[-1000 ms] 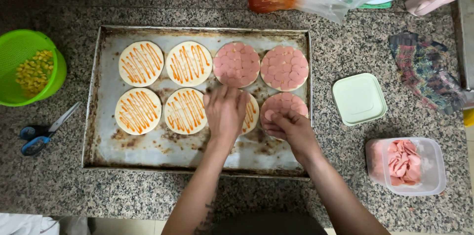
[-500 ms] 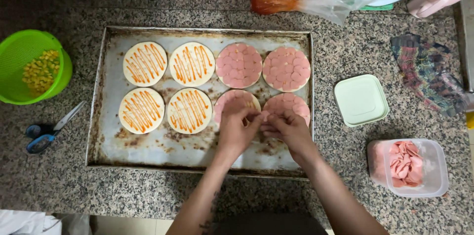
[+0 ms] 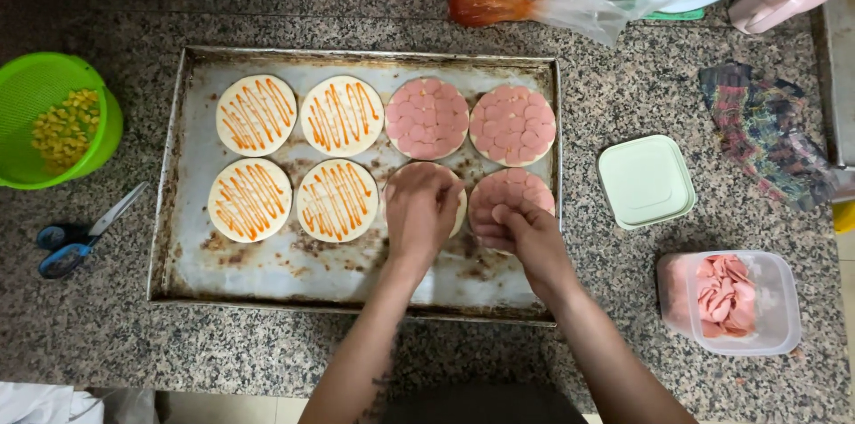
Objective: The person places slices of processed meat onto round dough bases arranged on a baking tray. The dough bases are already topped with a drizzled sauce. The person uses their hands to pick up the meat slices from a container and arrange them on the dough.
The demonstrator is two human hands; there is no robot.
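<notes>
Left hand (image 3: 419, 210) lies spread on a dough round (image 3: 456, 210); right hand (image 3: 521, 232) fingers pinch thin sausage slices (image 3: 485, 221), likely soft, slippery, best lifted edgewise

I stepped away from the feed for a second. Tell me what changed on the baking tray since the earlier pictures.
The left hand slid left and now lies flat on the third dough round in the near row. The right hand stayed at the near edge of the neighbouring sausage-covered round, fingers curled. The four sauce-striped rounds, the tray, the green colander, the scissors and the sausage tub kept their places.
</notes>
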